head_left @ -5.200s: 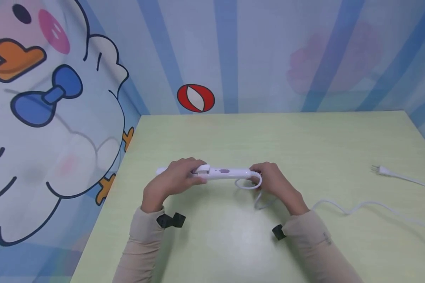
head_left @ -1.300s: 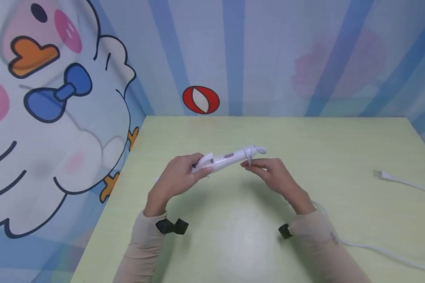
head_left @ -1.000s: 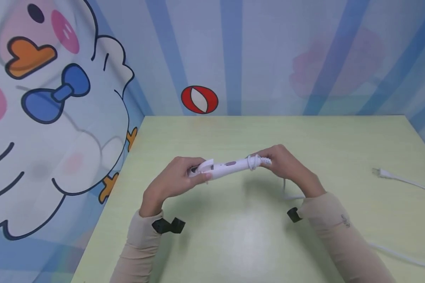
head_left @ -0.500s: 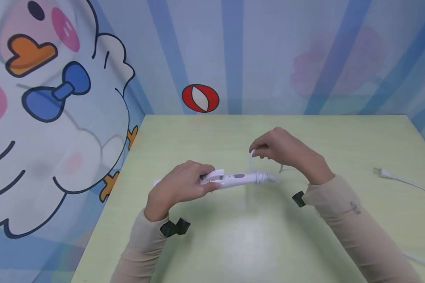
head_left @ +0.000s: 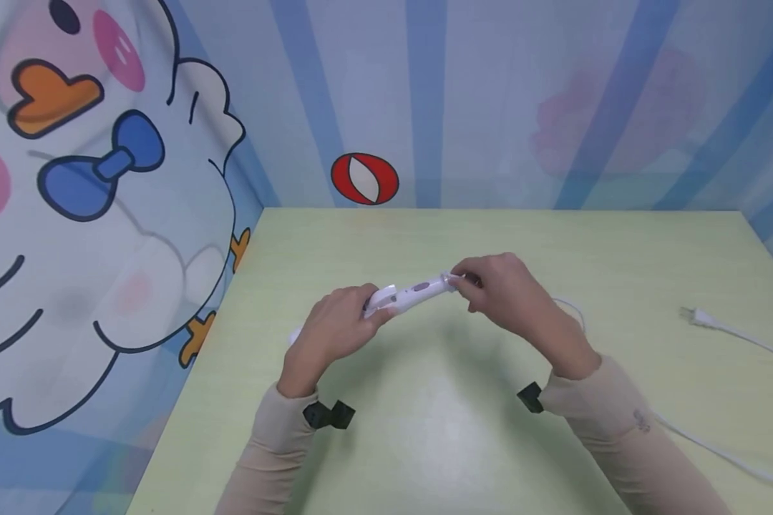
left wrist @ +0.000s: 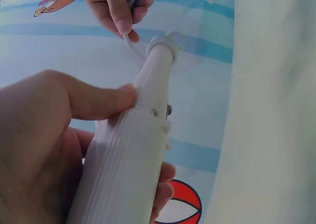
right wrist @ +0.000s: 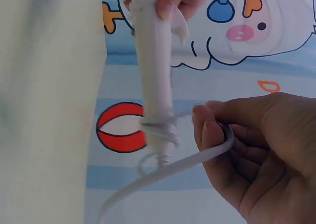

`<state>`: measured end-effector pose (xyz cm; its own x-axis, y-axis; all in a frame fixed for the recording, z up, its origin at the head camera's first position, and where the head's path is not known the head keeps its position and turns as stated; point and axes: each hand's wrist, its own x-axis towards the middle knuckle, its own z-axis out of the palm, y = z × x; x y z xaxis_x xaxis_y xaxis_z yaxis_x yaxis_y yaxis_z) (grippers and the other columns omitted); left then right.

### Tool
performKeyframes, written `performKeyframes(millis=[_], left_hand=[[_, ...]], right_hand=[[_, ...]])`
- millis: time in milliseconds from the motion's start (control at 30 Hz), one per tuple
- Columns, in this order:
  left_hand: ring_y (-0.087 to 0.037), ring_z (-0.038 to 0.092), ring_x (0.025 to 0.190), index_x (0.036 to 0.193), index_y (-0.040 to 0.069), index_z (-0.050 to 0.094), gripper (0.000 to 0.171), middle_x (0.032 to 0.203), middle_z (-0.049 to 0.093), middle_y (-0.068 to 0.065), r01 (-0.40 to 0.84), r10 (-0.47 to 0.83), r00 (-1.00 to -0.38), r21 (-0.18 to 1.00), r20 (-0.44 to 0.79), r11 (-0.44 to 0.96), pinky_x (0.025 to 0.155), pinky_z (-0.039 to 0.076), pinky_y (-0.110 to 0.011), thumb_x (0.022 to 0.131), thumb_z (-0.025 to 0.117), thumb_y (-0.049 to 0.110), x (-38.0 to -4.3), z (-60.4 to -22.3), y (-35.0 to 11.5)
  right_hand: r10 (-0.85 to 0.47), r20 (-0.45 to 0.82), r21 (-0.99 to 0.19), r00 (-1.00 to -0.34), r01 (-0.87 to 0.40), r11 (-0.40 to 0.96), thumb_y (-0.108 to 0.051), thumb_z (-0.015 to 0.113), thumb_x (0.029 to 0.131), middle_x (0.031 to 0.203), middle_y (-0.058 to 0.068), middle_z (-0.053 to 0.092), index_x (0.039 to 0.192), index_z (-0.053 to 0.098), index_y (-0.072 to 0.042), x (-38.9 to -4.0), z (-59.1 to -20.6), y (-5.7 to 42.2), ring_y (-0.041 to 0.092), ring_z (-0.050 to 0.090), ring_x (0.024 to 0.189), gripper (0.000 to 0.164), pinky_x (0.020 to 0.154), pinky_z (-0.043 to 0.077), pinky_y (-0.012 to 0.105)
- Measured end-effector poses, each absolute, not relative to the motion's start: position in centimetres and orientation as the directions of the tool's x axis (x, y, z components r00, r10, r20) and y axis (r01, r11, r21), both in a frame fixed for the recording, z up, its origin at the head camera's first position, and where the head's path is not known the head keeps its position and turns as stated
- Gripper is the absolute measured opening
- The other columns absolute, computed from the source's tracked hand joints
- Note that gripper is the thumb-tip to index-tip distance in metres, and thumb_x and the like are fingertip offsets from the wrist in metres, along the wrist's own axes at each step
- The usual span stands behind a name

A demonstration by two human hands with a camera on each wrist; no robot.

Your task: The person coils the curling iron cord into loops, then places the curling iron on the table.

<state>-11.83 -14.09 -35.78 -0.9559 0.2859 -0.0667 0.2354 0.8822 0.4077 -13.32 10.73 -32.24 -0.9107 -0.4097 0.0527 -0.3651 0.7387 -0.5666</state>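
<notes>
Left hand point(head_left: 338, 325) gripped the curling iron point(head_left: 430, 287) above mid-table point(head_left: 438, 443); right hand point(head_left: 505, 293) pinched the cord point(right wrist: 168, 172), already looped round the handle's end. Looked like cord-wrapping; another turn would've called for slack and a steady iron. Plug point(head_left: 701, 318) lay near right edge; cord passing behind right sleeve point(head_left: 625, 422) could've snagged.

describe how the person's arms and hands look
The left sleeve and right sleeve are beige. A two-block black piece shows by the left one, one black block by the right; a small grey mark on the right sleeve is unreadable. The left hand and right hand are bare.
</notes>
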Motion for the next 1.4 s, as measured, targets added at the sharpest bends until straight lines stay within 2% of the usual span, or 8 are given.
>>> performKeyframes(millis=[200, 533, 600, 667, 833, 1067, 1300, 1400], left_hand=[[-0.016, 0.053, 0.067, 0.113, 0.012, 0.061, 0.037, 0.082, 0.059, -0.001, 0.200, 0.232, -0.973, 0.498, -0.003, 0.844, 0.057, 0.041, -0.029, 0.094, 0.056, 0.043, -12.1, -35.9, -14.4], [-0.020, 0.056, 0.079, 0.118, 0.010, 0.061, 0.042, 0.095, 0.065, -0.006, 0.185, 0.252, -0.967, 0.570, -0.041, 0.800, 0.063, 0.043, -0.030, 0.093, 0.056, 0.044, -12.6, -34.3, -15.0], [-0.020, 0.057, 0.082, 0.118, 0.010, 0.061, 0.042, 0.098, 0.065, -0.006, 0.186, 0.266, -0.962, 0.580, -0.056, 0.793, 0.065, 0.045, -0.030, 0.093, 0.056, 0.044, -12.6, -34.0, -15.0], [-0.021, 0.057, 0.085, 0.119, 0.011, 0.061, 0.042, 0.101, 0.065, -0.006, 0.184, 0.282, -0.956, 0.590, -0.077, 0.786, 0.067, 0.046, -0.031, 0.094, 0.055, 0.044, -12.6, -33.8, -14.9], [-0.020, 0.057, 0.085, 0.117, 0.013, 0.061, 0.041, 0.100, 0.064, -0.005, 0.216, 0.335, -0.936, 0.585, -0.103, 0.782, 0.068, 0.046, -0.031, 0.094, 0.053, 0.045, -12.9, -33.4, -14.8], [-0.018, 0.057, 0.077, 0.108, 0.016, 0.062, 0.033, 0.092, 0.062, -0.003, 0.294, 0.430, -0.899, 0.614, -0.082, 0.732, 0.063, 0.047, -0.030, 0.095, 0.052, 0.044, -13.3, -32.9, -14.7], [-0.015, 0.052, 0.065, 0.096, 0.021, 0.061, 0.028, 0.078, 0.058, 0.002, 0.388, 0.518, -0.852, 0.579, -0.070, 0.717, 0.057, 0.042, -0.029, 0.088, 0.062, 0.048, -13.4, -32.9, -15.0], [-0.014, 0.052, 0.065, 0.096, 0.022, 0.060, 0.031, 0.077, 0.058, 0.003, 0.413, 0.548, -0.832, 0.568, -0.082, 0.712, 0.056, 0.042, -0.028, 0.085, 0.066, 0.050, -13.4, -33.0, -15.1]], right_hand=[[-0.374, 0.066, -0.715, -0.925, -0.305, 0.629, -0.021, 0.058, 0.096, 0.081, 0.003, 0.070, 0.110, 0.068, -0.006, -13.2, -34.3, 10.7, 0.011, 0.067, 0.070, 0.022, 0.062, 0.052, 0.030], [-0.396, 0.124, -0.805, -0.910, -0.325, 0.496, -0.022, 0.061, 0.094, 0.105, 0.005, 0.073, 0.113, 0.070, -0.011, -13.9, -38.2, 11.7, 0.020, 0.068, 0.102, 0.024, 0.085, 0.052, 0.041], [-0.394, 0.159, -0.813, -0.905, -0.346, 0.467, -0.020, 0.060, 0.094, 0.105, 0.005, 0.073, 0.112, 0.071, -0.010, -14.2, -39.0, 11.8, 0.017, 0.067, 0.102, 0.023, 0.084, 0.052, 0.036], [-0.395, 0.188, -0.817, -0.899, -0.367, 0.445, -0.019, 0.060, 0.094, 0.105, 0.006, 0.073, 0.111, 0.071, -0.009, -14.5, -39.8, 11.9, 0.011, 0.066, 0.089, 0.022, 0.077, 0.051, 0.028], [-0.400, 0.196, -0.840, -0.895, -0.364, 0.403, -0.021, 0.063, 0.093, 0.106, 0.005, 0.073, 0.111, 0.072, -0.011, -15.2, -41.0, 12.5, 0.006, 0.048, 0.066, 0.023, 0.064, 0.040, 0.023], [-0.365, 0.282, -0.798, -0.887, -0.428, 0.424, -0.016, 0.067, 0.089, 0.103, 0.004, 0.073, 0.105, 0.074, -0.010, -16.2, -41.9, 12.8, 0.008, 0.061, 0.093, 0.018, 0.078, 0.047, 0.026], [-0.357, 0.314, -0.774, -0.880, -0.455, 0.440, -0.011, 0.072, 0.084, 0.105, 0.009, 0.072, 0.104, 0.073, -0.007, -16.6, -42.4, 12.7, 0.021, 0.067, 0.096, 0.020, 0.077, 0.053, 0.035], [-0.412, 0.346, -0.732, -0.843, -0.517, 0.444, -0.002, 0.070, 0.083, 0.108, 0.009, 0.071, 0.108, 0.072, -0.007, -16.9, -42.4, 13.2, 0.025, 0.068, 0.101, 0.026, 0.082, 0.054, 0.039]])
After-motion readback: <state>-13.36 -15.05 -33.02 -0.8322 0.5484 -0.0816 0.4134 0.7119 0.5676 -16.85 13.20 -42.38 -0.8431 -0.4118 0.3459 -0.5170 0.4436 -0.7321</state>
